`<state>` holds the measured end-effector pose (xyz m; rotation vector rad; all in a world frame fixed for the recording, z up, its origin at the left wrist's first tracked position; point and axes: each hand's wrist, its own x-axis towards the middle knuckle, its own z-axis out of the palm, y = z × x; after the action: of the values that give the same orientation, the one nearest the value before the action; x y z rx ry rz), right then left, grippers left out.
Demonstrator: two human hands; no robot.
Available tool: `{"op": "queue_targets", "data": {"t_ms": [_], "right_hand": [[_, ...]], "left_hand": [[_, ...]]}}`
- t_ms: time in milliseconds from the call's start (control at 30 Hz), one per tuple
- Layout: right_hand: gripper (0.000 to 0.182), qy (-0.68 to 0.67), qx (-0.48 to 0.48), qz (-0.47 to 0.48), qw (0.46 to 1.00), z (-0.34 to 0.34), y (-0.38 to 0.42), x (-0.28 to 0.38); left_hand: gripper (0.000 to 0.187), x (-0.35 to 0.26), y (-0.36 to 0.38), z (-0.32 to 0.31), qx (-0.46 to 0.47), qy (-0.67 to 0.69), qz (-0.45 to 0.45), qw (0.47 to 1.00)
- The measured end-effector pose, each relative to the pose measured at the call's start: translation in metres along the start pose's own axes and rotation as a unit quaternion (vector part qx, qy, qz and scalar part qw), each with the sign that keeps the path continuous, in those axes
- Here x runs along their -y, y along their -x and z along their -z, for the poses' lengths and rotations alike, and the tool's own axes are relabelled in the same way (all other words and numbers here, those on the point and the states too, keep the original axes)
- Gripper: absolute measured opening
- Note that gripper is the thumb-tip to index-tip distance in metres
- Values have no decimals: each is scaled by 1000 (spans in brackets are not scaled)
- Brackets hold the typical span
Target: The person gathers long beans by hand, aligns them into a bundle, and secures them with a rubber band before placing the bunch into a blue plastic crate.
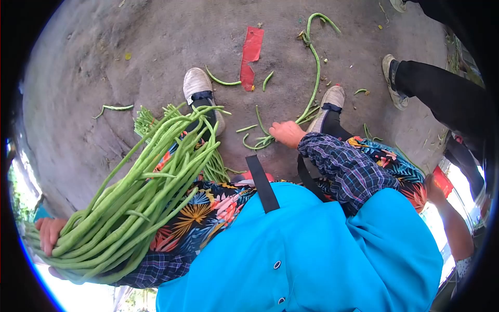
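Note:
My left hand (51,235) is closed around one end of a thick bunch of green long beans (130,208). The bunch lies across my left thigh, and its far ends hang loosely between my legs. Low in front of me, my right hand (287,133) is closed on a few long beans (264,139) near the ground by my right shoe. Their ends stick out on either side of it, and my fingertips are partly hidden. Another bundle of long beans (146,124) shows beneath the big bunch, beside my left shoe (198,83).
A long bean (316,67) curves over the dirt ground ahead of my right shoe (331,99). Short bean pieces (267,81) and a torn red strip (250,57) lie about. At right are another person's dark-trousered leg (436,86) and an arm (453,223) near something red.

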<state>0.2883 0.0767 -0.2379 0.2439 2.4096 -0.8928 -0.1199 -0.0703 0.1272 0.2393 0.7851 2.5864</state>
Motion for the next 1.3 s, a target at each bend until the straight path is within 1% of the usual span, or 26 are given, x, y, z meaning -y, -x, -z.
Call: {"op": "queue_targets", "data": {"t_ms": [100,167,233,300,367,433,467,500,533,567,600,633,700,733,767,833,967,1000,1067,1100,1133,1167,1200,1233,1267,1300], "right_hand": [[10,17,-9,12,1000,3,-2,-2],[12,9,-49,9,999,7,1,0],[14,0,-85,11,996,20,-6,1],[17,-109,-212,-73,968,58,-17,2],[20,-151,-246,-105,952,104,-47,7],[22,-118,-237,-89,960,134,-84,17],[24,-84,-225,-73,968,142,-97,18],[24,-84,-231,-65,967,141,-106,15],[23,-37,-201,-58,977,132,-121,8],[22,10,-174,-45,984,126,-140,4],[19,53,-151,-54,986,122,-148,2],[16,62,-133,-44,988,122,-155,1],[18,95,-109,-47,988,124,-164,2],[18,98,-113,-51,987,128,-161,4],[19,53,-135,-63,987,132,-156,4],[24,-47,-180,-119,975,155,-132,8],[25,-140,-338,-170,915,202,-68,38],[26,-127,-363,-109,917,227,-70,58],[27,-96,-461,-87,878,264,2,91],[26,-86,-499,-68,860,278,37,107],[26,-72,-521,-95,845,290,77,120],[25,-24,-555,-44,830,299,120,134],[25,23,-579,13,815,306,160,148],[25,82,-603,43,792,311,188,154],[25,130,-627,58,766,316,225,157],[27,199,-644,40,738,316,265,167]], "left_hand": [[69,-2,-6,-4,21,8,40,999],[69,-2,-3,-3,35,15,25,999],[66,-4,4,-2,17,2,12,1000],[65,-2,7,1,32,-3,6,999],[68,-1,12,2,19,-8,-34,999],[67,-3,10,5,34,-8,-35,999],[67,-3,9,4,38,-2,-13,999],[67,-6,9,3,43,2,7,999],[66,-10,9,0,37,-11,34,999],[65,-8,8,0,60,-26,48,997],[65,-4,9,-4,65,-27,48,996],[65,1,11,-6,66,-27,54,996],[65,2,15,-11,76,-17,66,995],[65,4,16,-14,70,-15,74,995],[66,8,12,-16,71,-5,87,994],[68,4,9,-13,95,-18,120,988],[68,0,4,-10,124,41,183,974],[68,-12,20,-5,127,62,163,976],[68,-9,16,-7,124,120,190,967],[71,2,29,-25,38,200,175,963],[69,7,33,-40,39,217,200,954],[67,10,38,-52,38,232,221,947],[67,14,33,-48,209,139,223,942],[64,18,45,-51,202,145,211,945],[62,30,38,-40,216,54,103,969],[61,37,25,-25,227,-38,-12,973]]}}
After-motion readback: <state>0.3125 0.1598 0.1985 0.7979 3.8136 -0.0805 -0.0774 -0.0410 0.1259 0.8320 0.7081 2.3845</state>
